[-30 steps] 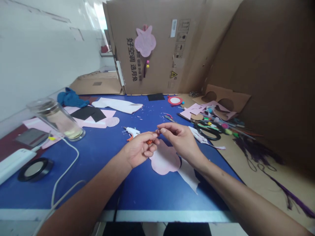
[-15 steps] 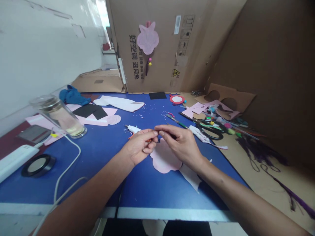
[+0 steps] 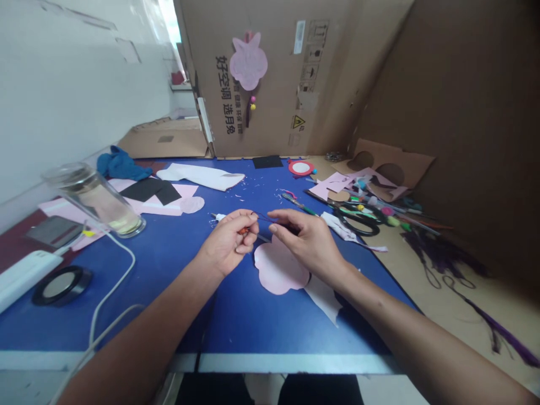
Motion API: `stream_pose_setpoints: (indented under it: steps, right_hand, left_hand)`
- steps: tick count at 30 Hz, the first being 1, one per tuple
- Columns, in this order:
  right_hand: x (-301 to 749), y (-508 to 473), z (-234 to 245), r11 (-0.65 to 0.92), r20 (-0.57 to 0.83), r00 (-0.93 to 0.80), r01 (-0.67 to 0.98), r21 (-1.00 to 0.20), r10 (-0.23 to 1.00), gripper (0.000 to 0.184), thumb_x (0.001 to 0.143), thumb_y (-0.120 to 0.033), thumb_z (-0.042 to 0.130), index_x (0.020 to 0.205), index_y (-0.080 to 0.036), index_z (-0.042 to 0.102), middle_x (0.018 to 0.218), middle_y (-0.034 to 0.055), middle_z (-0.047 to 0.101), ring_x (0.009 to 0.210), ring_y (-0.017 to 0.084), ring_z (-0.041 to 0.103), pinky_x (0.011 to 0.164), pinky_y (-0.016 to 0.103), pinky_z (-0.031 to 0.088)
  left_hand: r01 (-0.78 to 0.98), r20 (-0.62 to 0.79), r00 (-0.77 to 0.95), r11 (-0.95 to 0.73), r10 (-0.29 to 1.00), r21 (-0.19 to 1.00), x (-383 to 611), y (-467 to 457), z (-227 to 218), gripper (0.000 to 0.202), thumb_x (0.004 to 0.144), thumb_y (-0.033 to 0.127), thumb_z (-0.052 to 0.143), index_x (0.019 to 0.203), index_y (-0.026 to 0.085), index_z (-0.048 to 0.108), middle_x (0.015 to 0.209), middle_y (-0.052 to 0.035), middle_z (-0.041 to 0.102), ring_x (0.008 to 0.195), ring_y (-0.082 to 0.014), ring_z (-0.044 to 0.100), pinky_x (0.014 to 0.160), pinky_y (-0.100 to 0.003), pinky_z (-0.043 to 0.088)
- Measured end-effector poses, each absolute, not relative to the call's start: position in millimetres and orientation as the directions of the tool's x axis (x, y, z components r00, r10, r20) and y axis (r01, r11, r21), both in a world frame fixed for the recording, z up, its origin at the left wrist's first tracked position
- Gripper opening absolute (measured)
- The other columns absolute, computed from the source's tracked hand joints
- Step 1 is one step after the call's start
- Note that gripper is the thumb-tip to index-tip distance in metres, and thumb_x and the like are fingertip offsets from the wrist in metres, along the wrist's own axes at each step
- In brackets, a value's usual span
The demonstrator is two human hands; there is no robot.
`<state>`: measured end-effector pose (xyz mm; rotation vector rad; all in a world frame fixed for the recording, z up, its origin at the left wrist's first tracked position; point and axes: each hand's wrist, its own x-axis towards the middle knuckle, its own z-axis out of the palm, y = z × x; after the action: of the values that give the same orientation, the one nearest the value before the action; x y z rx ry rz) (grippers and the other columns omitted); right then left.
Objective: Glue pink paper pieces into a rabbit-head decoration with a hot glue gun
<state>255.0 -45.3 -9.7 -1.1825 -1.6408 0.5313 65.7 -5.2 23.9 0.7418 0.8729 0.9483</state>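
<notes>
My left hand (image 3: 230, 239) is closed, with a thin dark cord (image 3: 262, 216) pinched between thumb and forefinger. A small orange piece (image 3: 243, 230) shows among its curled fingers; its kind is hard to make out. The cord spans the short gap to my right hand (image 3: 306, 233), whose curled thumb and forefinger are around its other end. Below the hands lies a pink scalloped paper shape (image 3: 280, 269), partly covered by my right hand. A white strip (image 3: 324, 301) sticks out beside it. Behind my left hand is a white glue gun (image 3: 218, 217), mostly hidden.
On the left stand a glass of liquid (image 3: 101, 199), black tape (image 3: 62, 285) and a white power strip (image 3: 29, 275) with its cable. Black scissors (image 3: 358, 222), paper scraps and purple tassels (image 3: 447, 253) lie right. A pink paper ornament (image 3: 248, 63) hangs on the cardboard wall (image 3: 278, 118).
My hands, fingertips together before, have drawn apart, and the cord now shows between them. The whole view has shifted slightly.
</notes>
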Motion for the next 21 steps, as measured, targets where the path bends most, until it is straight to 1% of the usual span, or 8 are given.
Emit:
stream_pose_setpoints:
  steps: [3, 6, 9, 12, 14, 18, 20, 21]
  right_hand:
    - [254.7, -46.5, -6.2, 0.415, 0.445, -0.038, 0.434, -0.799, 0.895, 0.017, 0.100, -0.026, 0.073, 0.110, -0.025, 0.086, 0.104, 0.0034, 0.088, 0.090, 0.022, 0.081, 0.084, 0.035, 0.060]
    - [254.1, -47.0, -5.9, 0.399, 0.419, -0.051, 0.423, -0.813, 0.907, 0.014, 0.100, -0.025, 0.070, 0.104, -0.024, 0.084, 0.096, 0.0014, 0.086, 0.084, 0.019, 0.078, 0.079, 0.033, 0.057]
    - [253.3, -45.2, -9.5, 0.356, 0.370, -0.042, 0.393, -0.848, 0.928, 0.012, 0.100, -0.027, 0.069, 0.101, -0.023, 0.081, 0.089, 0.0007, 0.083, 0.079, 0.018, 0.074, 0.073, 0.031, 0.054]
    - [252.3, -41.7, -13.5, 0.298, 0.298, -0.044, 0.302, -0.906, 0.953, 0.013, 0.097, -0.029, 0.069, 0.102, -0.022, 0.078, 0.084, 0.0006, 0.079, 0.073, 0.016, 0.070, 0.068, 0.030, 0.054]
    - [251.4, -39.8, -14.5, 0.267, 0.259, -0.061, 0.225, -0.937, 0.964, 0.017, 0.094, -0.030, 0.070, 0.108, -0.021, 0.076, 0.089, 0.0021, 0.079, 0.074, 0.016, 0.070, 0.070, 0.030, 0.056]
    - [249.6, -39.0, -12.5, 0.244, 0.232, -0.098, 0.139, -0.960, 0.968, 0.036, 0.090, -0.034, 0.079, 0.123, -0.021, 0.073, 0.111, 0.0078, 0.082, 0.097, 0.020, 0.076, 0.083, 0.034, 0.062]
    - [249.1, -39.4, -11.0, 0.250, 0.237, -0.113, 0.121, -0.961, 0.965, 0.040, 0.090, -0.037, 0.083, 0.125, -0.022, 0.073, 0.114, 0.0081, 0.082, 0.104, 0.021, 0.077, 0.089, 0.036, 0.063]
    - [248.9, -39.6, -10.4, 0.259, 0.246, -0.115, 0.119, -0.959, 0.963, 0.040, 0.090, -0.038, 0.084, 0.125, -0.022, 0.074, 0.112, 0.0074, 0.082, 0.103, 0.021, 0.077, 0.090, 0.036, 0.062]
  left_hand:
    - [-0.380, -0.297, 0.304, 0.401, 0.905, 0.834, 64.6, -4.6, 24.3, 0.010, 0.082, 0.009, 0.072, 0.080, 0.016, 0.066, 0.061, 0.0013, 0.063, 0.040, -0.0050, 0.043, 0.034, -0.014, 0.019]
    - [-0.393, -0.294, 0.300, 0.398, 0.908, 0.829, 63.6, -4.0, 24.6, 0.011, 0.080, 0.009, 0.073, 0.082, 0.017, 0.066, 0.062, 0.0015, 0.063, 0.042, -0.0056, 0.045, 0.035, -0.014, 0.021]
    - [-0.401, -0.289, 0.300, 0.394, 0.909, 0.827, 63.2, -4.1, 24.6, 0.012, 0.077, 0.008, 0.074, 0.083, 0.017, 0.067, 0.061, 0.0020, 0.063, 0.042, -0.0058, 0.045, 0.035, -0.013, 0.021]
    - [-0.401, -0.289, 0.305, 0.397, 0.907, 0.825, 63.2, -4.9, 24.6, 0.014, 0.075, 0.009, 0.075, 0.082, 0.017, 0.066, 0.062, 0.0019, 0.063, 0.042, -0.0056, 0.045, 0.035, -0.013, 0.021]
    - [-0.394, -0.285, 0.314, 0.397, 0.906, 0.829, 63.4, -5.4, 24.4, 0.014, 0.075, 0.009, 0.076, 0.081, 0.016, 0.066, 0.062, 0.0017, 0.063, 0.042, -0.0053, 0.045, 0.035, -0.014, 0.020]
    - [-0.370, -0.271, 0.341, 0.394, 0.900, 0.841, 64.5, -6.1, 22.6, 0.014, 0.078, 0.010, 0.078, 0.081, 0.016, 0.065, 0.063, 0.0021, 0.063, 0.041, -0.0045, 0.044, 0.036, -0.014, 0.021]
    - [-0.363, -0.271, 0.353, 0.398, 0.895, 0.843, 65.5, -6.7, 21.2, 0.015, 0.079, 0.010, 0.079, 0.081, 0.016, 0.065, 0.062, 0.0024, 0.063, 0.041, -0.0047, 0.045, 0.036, -0.014, 0.021]
    - [-0.359, -0.273, 0.358, 0.402, 0.893, 0.842, 66.1, -7.0, 20.6, 0.015, 0.079, 0.009, 0.078, 0.081, 0.016, 0.066, 0.062, 0.0025, 0.063, 0.041, -0.0048, 0.045, 0.036, -0.015, 0.021]
